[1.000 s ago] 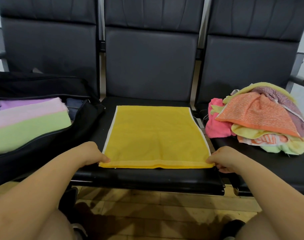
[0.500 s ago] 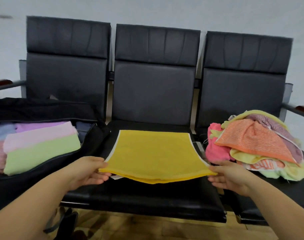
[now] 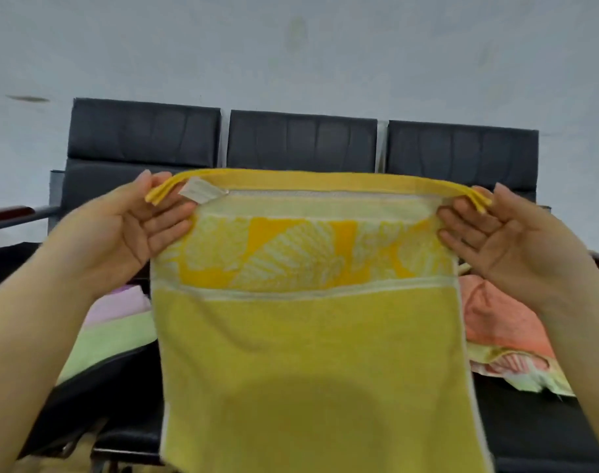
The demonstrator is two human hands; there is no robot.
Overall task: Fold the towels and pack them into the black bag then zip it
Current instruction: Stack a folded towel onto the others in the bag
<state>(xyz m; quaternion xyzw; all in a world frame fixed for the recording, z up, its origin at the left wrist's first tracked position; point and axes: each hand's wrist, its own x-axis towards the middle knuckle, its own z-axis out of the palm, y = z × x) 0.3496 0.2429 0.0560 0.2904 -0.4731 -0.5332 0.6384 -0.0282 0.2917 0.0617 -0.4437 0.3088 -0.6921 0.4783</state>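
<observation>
The left hand [image 3: 134,227] is raised in front of the camera with its palm turned towards the viewer, and the top left corner of the yellow towel [image 3: 311,353] is pinched between its thumb and fingers. The right hand [image 3: 509,233] is held up in the same way at the opposite side, and the top right corner is pinched by it. Between the two hands the upper hem is stretched level, and at each corner two layers of hem can be seen, so the towel is held doubled. A small white label [image 3: 202,192] is sewn just under the hem near the left hand. Below the hem a band of pale leaf pattern on bright yellow runs across, and beneath that the plain yellow cloth hangs straight down, out of the bottom of the view. Most of the middle seat is hidden by the cloth. Behind it a row of three black padded chairs [image 3: 301,141] is seen against a pale wall [image 3: 291,46]. To the left, partly covered by the left forearm, the black bag [image 3: 96,380] lies open on the left seat, and folded towels [image 3: 117,329] in lilac and light green are packed inside it. To the right, on the right seat, a loose pile of towels [image 3: 506,329] is heaped, with an orange one on top and pale yellow-green ones under it. A dark wooden armrest [image 3: 8,213] shows at the far left edge.
</observation>
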